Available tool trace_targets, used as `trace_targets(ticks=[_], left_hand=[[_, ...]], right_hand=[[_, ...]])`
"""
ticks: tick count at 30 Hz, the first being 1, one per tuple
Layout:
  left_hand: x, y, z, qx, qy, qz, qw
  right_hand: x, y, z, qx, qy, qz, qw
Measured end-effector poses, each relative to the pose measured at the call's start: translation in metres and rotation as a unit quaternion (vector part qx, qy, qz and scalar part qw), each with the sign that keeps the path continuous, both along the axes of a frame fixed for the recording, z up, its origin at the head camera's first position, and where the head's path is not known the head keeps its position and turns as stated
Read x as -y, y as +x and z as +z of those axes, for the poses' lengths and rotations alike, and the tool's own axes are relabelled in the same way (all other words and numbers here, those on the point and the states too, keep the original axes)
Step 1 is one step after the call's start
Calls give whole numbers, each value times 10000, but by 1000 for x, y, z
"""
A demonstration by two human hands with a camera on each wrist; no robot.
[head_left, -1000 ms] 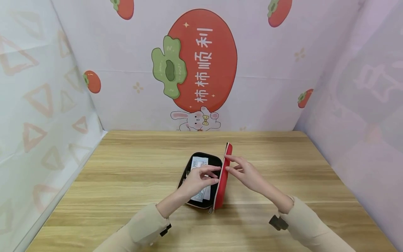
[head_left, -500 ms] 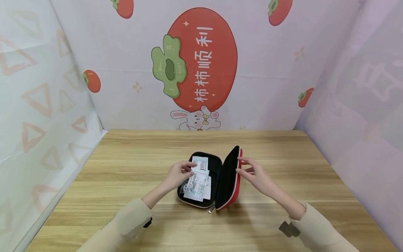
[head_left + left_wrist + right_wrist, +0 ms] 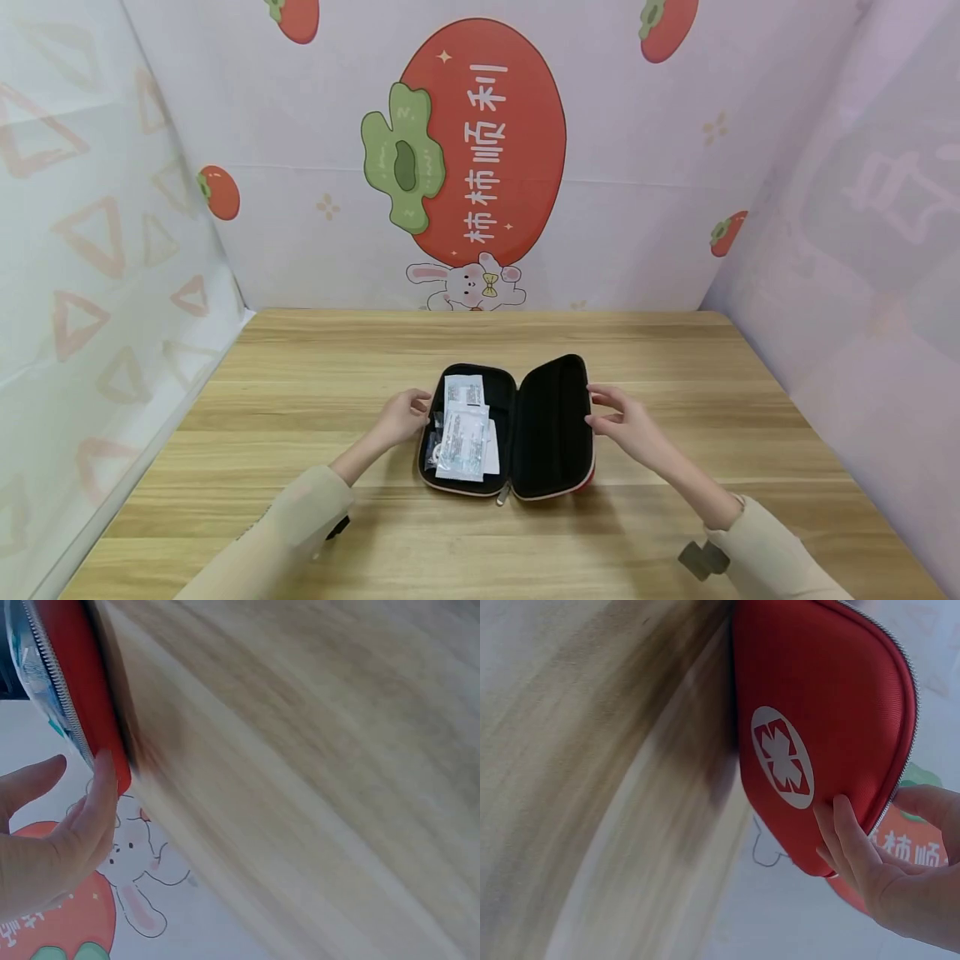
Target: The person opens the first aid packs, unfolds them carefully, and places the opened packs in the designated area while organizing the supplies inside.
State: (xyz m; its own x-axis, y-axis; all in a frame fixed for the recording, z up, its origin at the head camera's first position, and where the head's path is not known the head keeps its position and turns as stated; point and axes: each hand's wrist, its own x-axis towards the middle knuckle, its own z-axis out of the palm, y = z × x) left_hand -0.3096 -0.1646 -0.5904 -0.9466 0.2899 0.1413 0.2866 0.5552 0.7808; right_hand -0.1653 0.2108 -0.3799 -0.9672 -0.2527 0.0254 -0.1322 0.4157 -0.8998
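Observation:
A red first-aid case (image 3: 501, 433) lies unfolded on the table, its black lining facing up. White printed sachets (image 3: 463, 442) fill its left half, beside a clear plastic packet (image 3: 434, 450). My left hand (image 3: 405, 417) touches the left side of the case; in the left wrist view its fingers (image 3: 103, 769) lie against the red wall, the thumb apart. My right hand (image 3: 626, 423) pinches the outer edge of the lid (image 3: 553, 429), which leans back, raised off the table. A white cross emblem (image 3: 782, 757) marks the lid's red outside in the right wrist view.
A zipper pull (image 3: 502, 495) hangs at the front of the hinge. The wooden table (image 3: 360, 350) ends at a back wall cloth (image 3: 637, 217) with persimmon and rabbit prints. Pale cloth walls (image 3: 97, 250) stand on both sides.
The lid has swung rightward from nearly upright, with my right hand on its edge. My left hand has left the lid and moved left across the sachets to the case's left side.

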Motion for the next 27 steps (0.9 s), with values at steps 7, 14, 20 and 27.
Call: trace_targets(ticks=[7, 14, 20, 27], left_hand=[[42, -72, -133, 902, 272, -5, 9956], [44, -22, -72, 1156, 723, -164, 9905], [5, 90, 110, 1456, 580, 39, 9876], [-3, 119, 153, 1778, 402, 462, 9822]], right_hand=[[-4, -5, -14, 242, -385, 26, 9990], [-2, -7, -25, 386, -461, -23, 9982], [-1, -7, -33, 491, -292, 31, 9984], [2, -8, -43, 660, -451, 104, 9967]])
